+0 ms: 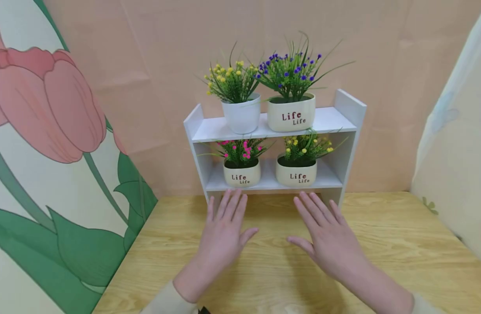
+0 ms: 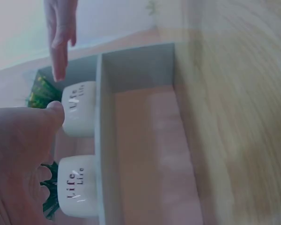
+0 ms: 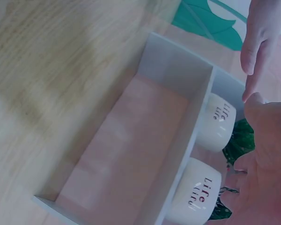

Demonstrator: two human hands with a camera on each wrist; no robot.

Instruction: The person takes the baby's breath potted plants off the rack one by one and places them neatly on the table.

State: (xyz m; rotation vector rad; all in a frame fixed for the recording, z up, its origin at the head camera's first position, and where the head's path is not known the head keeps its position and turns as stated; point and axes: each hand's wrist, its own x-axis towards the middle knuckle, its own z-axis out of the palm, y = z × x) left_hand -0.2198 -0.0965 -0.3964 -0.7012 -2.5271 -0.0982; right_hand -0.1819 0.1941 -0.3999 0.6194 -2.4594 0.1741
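Both hands hover over the table in front of a white two-tier shelf, palms down with fingers straight and pointing at it. My left hand is nearest the cream "Life" pot with pink flowers on the lower tier. Opposite the lower pot with yellow flowers is my right hand. Neither hand holds anything. On the upper tier stand a white round pot of yellow flowers and a cream oval pot of purple flowers. In the left wrist view, the thumb overlaps a lower pot.
The shelf stands at the back of a wood-grain table, against a pink backdrop. A tulip-printed panel flanks the table at left, and another pale printed panel at right.
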